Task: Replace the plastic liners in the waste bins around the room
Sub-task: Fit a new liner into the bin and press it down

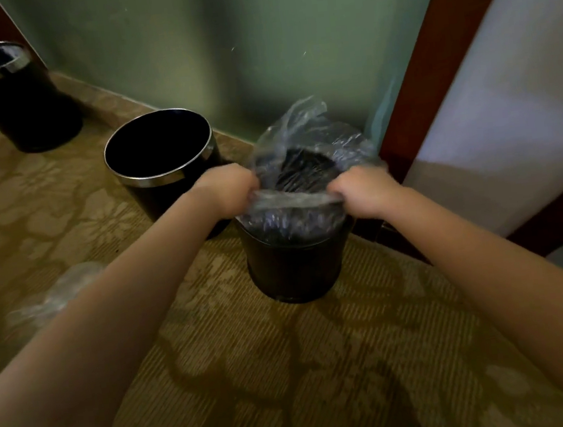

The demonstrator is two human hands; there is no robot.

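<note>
Patterned carpet (256, 374), both hands (232, 191) gripping liner (292, 199) over bin (293, 268) rim

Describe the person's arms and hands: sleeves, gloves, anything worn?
The left hand and right hand are both bare, with no gloves and no watch or wristband in view. Both forearms are uncovered up to the frame edge, and no sleeve shows. The fingers are too blurred to rule out rings.

Stretched forward side by side, left grip (232, 191), right grip (365, 191), knuckles up, both curled, pinching the liner (292, 200) at its near edge
</note>
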